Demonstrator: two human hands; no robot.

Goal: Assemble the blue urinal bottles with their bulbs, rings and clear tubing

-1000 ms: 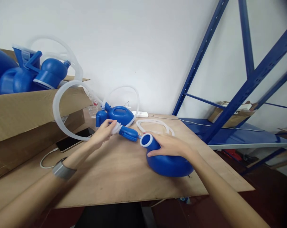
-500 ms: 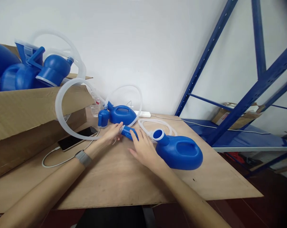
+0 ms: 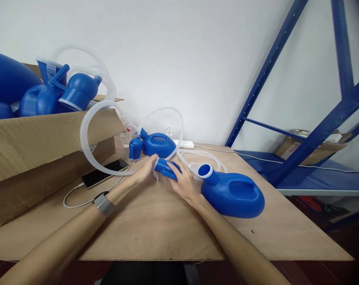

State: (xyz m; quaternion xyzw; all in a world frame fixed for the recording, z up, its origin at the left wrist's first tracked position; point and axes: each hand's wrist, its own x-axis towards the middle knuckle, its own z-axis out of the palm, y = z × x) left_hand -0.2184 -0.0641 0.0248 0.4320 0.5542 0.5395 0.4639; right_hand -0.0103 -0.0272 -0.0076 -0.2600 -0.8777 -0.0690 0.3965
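A blue plastic piece with a pale rim (image 3: 164,168) is between my two hands above the wooden table. My left hand (image 3: 146,168) presses at its rim end, beside a thin whitish strip that hangs down. Wrapped round the other end is my right hand (image 3: 184,183). A large blue jug (image 3: 233,196) with an open white-rimmed mouth lies to the right of my right hand. Behind my hands are another blue jug (image 3: 158,145) and a small blue container (image 3: 135,148). A coiled clear hose (image 3: 218,161) lies behind the large jug.
A cardboard box (image 3: 48,132) full of blue parts stands at the left, with a looping hose (image 3: 84,136). Near it are a phone (image 3: 104,174) on a cable and a clear cup (image 3: 125,139). A power strip (image 3: 184,144) lies by the wall. Blue shelving (image 3: 304,180) rises at the right.
My right hand has closed round the blue piece, which now shows more of its side. The whitish strip hangs more visibly. The whole view has shifted slightly, with things appearing farther right.
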